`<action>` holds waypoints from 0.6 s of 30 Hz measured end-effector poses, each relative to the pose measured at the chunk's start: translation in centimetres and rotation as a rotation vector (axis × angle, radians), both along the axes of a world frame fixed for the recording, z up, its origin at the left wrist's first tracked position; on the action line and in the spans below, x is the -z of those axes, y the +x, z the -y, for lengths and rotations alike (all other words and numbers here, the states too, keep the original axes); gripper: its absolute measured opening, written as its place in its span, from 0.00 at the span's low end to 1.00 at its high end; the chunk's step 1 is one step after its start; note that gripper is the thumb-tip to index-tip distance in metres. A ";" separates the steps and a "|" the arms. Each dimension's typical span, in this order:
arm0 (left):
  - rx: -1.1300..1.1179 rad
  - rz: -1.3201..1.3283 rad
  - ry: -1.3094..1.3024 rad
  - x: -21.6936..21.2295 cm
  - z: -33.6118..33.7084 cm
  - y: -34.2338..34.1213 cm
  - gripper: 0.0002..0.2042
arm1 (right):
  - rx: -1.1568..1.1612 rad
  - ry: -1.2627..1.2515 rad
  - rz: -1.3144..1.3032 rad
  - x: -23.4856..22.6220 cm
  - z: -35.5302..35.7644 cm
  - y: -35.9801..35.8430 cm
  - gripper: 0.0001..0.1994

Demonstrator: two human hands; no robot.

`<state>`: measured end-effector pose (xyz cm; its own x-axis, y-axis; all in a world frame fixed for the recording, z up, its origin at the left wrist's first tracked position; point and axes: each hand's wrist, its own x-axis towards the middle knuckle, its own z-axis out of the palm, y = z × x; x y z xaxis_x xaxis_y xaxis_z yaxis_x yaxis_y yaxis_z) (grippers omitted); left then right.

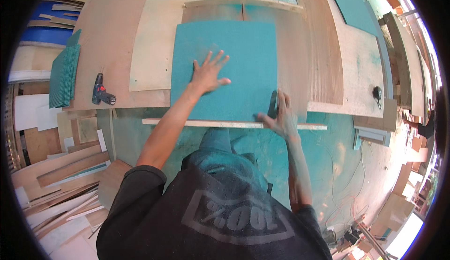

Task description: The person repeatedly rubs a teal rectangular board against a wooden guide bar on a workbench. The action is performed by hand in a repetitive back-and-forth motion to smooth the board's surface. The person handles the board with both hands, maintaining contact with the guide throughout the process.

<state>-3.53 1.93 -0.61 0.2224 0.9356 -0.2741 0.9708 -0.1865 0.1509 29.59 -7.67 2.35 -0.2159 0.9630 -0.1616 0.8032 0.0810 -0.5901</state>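
The person wears a black short-sleeved T-shirt point(211, 222) with a grey oval emblem printed on the chest (lettering inside it). Both forearms are bare below the sleeves. Teal dust speckles the shirt front, the trousers point(220, 143) and the right hand point(281, 119); the left hand point(206, 75) is bare, without glove or ring.

Two hands show: the left hand point(207, 75) and the right hand point(280, 117). One teal panel point(239, 58) lies at centre frame on the desk point(112, 35). One drill point(101, 92) sits at left. One stack of ribbed teal sheets point(63, 75) is at upper left. One long wooden strip point(187, 123) runs below the panel. One more teal sheet point(349, 4) lies at upper right.
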 end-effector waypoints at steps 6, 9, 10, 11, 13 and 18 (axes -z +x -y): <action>-0.049 0.030 -0.103 -1.4 -0.6 1.6 0.50 | -0.357 0.183 0.336 1.7 2.6 0.6 0.54; -0.062 0.021 -0.155 -2.7 -0.5 2.4 0.48 | -0.315 0.121 0.222 1.6 1.9 0.8 0.54; -0.063 0.021 -0.154 -2.7 -0.6 2.4 0.48 | -0.301 0.153 0.184 1.6 1.8 0.8 0.54; -0.064 0.021 -0.154 -2.7 -0.9 2.3 0.48 | -0.302 0.140 0.181 1.7 1.4 0.8 0.54; -0.064 0.020 -0.155 -2.2 -1.5 2.0 0.48 | -0.303 0.106 0.177 1.4 0.6 0.6 0.53; -0.063 0.007 -0.140 -1.5 -5.7 1.1 0.48 | -0.264 0.110 0.124 1.8 -3.3 -0.1 0.53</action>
<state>-2.42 7.62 0.88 0.1670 0.9005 -0.4015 0.9787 -0.1019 0.1785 29.50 -4.34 0.52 -0.4463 0.8893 -0.0999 0.8112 0.3550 -0.4647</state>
